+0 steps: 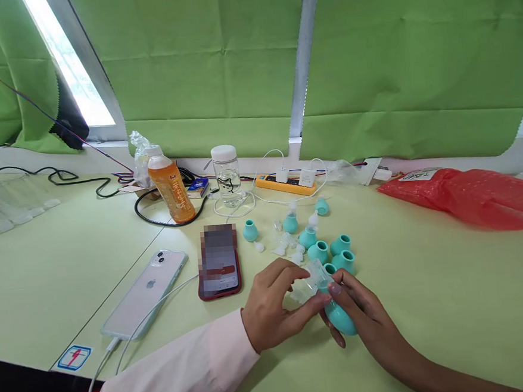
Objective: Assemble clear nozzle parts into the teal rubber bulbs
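My right hand (pixel 363 308) is wrapped around a teal rubber bulb (pixel 340 319), tilted with its neck up and to the left. A clear plastic part (pixel 318 274) sits at the neck of this bulb, pinched by the thumb and fingers of my left hand (pixel 276 308). Whether the part is seated in the neck, I cannot tell. Just beyond my hands stand several more teal bulbs (pixel 343 261) with open necks. Clear nozzle tips (pixel 287 240) lie loose among them, and a teal bulb (pixel 308 237) there has a translucent tip in its neck.
Left of my hands lie a phone with a red case (pixel 220 276) and a pale phone (pixel 147 293) on a white cable. Behind stand an orange drink bottle (pixel 171 190), a clear jar (pixel 227 177) and a yellow power strip (pixel 283 184). A red plastic bag (pixel 467 193) lies right.
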Motion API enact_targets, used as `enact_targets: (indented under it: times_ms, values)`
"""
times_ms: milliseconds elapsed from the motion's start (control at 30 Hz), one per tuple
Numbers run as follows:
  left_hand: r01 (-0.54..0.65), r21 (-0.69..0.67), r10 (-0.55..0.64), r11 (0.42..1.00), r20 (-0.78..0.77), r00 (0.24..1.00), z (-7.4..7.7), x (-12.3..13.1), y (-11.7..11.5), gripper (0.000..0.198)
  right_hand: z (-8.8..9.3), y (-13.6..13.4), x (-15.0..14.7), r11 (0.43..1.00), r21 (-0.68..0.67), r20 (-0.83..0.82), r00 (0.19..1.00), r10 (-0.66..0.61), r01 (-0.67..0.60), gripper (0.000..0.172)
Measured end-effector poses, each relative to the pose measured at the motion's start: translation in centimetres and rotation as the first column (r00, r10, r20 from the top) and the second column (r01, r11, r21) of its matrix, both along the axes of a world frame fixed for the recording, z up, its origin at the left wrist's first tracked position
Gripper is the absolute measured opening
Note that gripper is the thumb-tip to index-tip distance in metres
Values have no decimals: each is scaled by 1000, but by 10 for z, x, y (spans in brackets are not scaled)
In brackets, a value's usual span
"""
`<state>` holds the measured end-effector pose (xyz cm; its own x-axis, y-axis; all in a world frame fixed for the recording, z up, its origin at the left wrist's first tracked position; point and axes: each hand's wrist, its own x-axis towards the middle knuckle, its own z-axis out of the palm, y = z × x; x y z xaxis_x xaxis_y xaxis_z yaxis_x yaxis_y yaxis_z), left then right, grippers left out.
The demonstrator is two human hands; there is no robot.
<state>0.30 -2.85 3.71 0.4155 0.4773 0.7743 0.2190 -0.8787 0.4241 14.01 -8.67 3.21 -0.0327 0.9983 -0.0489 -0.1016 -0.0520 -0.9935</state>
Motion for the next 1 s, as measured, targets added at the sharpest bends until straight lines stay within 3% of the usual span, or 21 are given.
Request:
enact_targets:
  times_ms: [100, 133, 200, 267, 300, 400, 600, 800, 933, 1000]
  values:
    - [66, -313, -88, 948, -58, 994, 5, 0, -2, 19, 2, -1, 1, 1000, 17, 8, 1000, 21, -21, 27]
    - [108, -446, -147, 888, -53, 988, 6, 1, -3, 24, 3, -1, 1, 999, 24, 16, 999, 37, -37, 27]
    - [205, -681, -257, 703, 26, 966, 7, 2, -4, 29, 4, 0, 2, 997, 38, 36, 997, 66, -68, 27]
    - [282, -783, -313, 554, 118, 942, 6, 2, -5, 30, 5, 0, 3, 995, 47, 50, 995, 84, -86, 27]
    - [308, -793, -330, 525, 143, 933, 5, 2, -5, 30, 5, 1, 3, 995, 51, 53, 995, 87, -90, 27]
    - [332, -760, -351, 558, 147, 925, 3, 1, -5, 31, 6, 1, 4, 992, 62, 47, 993, 108, -110, 26]
    - [213, -643, -315, 736, -48, 948, 7, -3, -4, 31, 6, 0, 2, 995, 60, 13, 997, 74, -74, 27]
    - [141, -586, -248, 798, -106, 963, 7, -3, -3, 21, 6, 2, 3, 996, 26, -3, 996, 88, -88, 27]
    - [223, -612, -317, 758, -49, 947, 6, -3, -2, 24, 10, 2, 6, 990, 43, -1, 990, 138, -138, 27]
    - [214, -590, -312, 778, -69, 948, 7, -3, -1, 26, 11, 2, 7, 990, 40, 1, 991, 135, -135, 26]
